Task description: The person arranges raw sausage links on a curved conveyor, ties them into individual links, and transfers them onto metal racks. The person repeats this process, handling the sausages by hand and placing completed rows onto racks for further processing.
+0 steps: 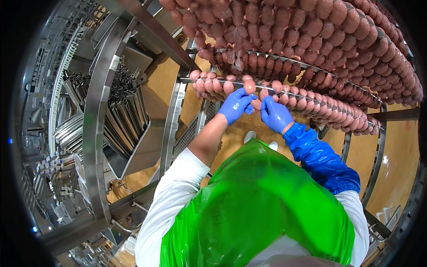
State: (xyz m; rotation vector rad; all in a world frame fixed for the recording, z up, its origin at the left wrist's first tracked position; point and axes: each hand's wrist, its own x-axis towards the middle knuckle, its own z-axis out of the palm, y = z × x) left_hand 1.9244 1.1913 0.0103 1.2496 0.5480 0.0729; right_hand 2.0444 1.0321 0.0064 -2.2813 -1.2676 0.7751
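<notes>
Both of my hands wear blue gloves and meet at a string of pink sausage links draped over a metal rod. My left hand is closed, its fingertips pinching by a link just below the rod. Close beside it, my right hand has its thumb and fingers drawn together on the same string. One short link shows between the two hands. The fingertips partly hide what they grip. More links hang along the rod to the right, packed side by side.
Dense rows of sausage strings hang beyond, on a metal rack whose upright stands left of my hands. Farther left, a steel bin holds many metal rods, behind a curved frame bar. A tan floor lies below.
</notes>
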